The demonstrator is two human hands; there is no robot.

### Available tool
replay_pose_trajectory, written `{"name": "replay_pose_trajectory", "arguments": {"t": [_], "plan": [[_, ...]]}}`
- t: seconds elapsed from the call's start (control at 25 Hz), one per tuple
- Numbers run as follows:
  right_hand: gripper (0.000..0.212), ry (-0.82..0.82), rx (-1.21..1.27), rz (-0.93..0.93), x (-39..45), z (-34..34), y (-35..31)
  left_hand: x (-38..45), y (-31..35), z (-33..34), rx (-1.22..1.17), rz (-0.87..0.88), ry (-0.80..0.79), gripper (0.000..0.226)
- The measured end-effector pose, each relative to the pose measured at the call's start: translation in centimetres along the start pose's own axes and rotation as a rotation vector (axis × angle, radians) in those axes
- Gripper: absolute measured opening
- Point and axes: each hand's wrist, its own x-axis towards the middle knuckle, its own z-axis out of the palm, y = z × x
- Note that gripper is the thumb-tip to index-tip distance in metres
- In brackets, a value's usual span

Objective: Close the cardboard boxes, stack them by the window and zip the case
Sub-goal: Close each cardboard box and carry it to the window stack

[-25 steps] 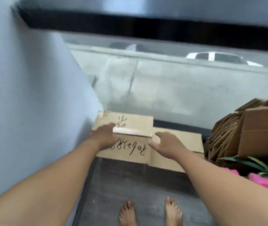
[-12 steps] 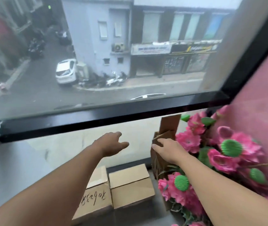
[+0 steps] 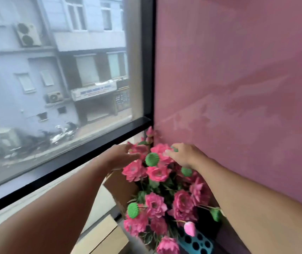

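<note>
window: filling upper left, black frame, blurry street w/ bldgs & parked scooters showing thru glass.
closed box: lying low at bottom centre, below window, just left of flowers; flaps down, only part showing in frame.
left hand: reaching fwd over open box, fingers straight & relaxed, tips touching pink blooms at bunch's left edge; gripping nothing.
open box: standing under left hand, brown flap tilting up, touching flowers on its right; inside hidden by blooms.
flowers: pink bunch w/ green seed pods, filling corner betw. window frame & pink wall, rising up to both hands.
right hand: resting on top of bunch, palm down, fingers lightly bent, tips touching a bloom & a green pod; can't tell if pinching.
blue holder: sitting at bottom, under bunch, round holes in its face, mostly hidden by stems.
pink wall: covering right side, just behind right hand.
case: not showing in this view.
</note>
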Motion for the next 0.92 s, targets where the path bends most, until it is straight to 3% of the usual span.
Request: {"name": "replay_pose_trajectory", "arguments": {"t": [0.2, 0.48, 0.92], "plan": [[0.083, 0.123, 0.096, 0.261, -4.9, -5.5, 9.5, 4.8, 10.7, 2.8, 0.041, 0.171, -0.089, 0.067], [0.077, 0.321, 0.189, 0.665, -15.5, -8.1, 20.4, 9.0, 26.1, 8.4, 0.073, 0.528, -0.315, 0.069], [0.078, 0.538, 0.276, 1.186, -38.0, -7.1, 31.2, 0.9, 47.8, 22.6, 0.249, 1.051, -0.643, 0.078]]}}
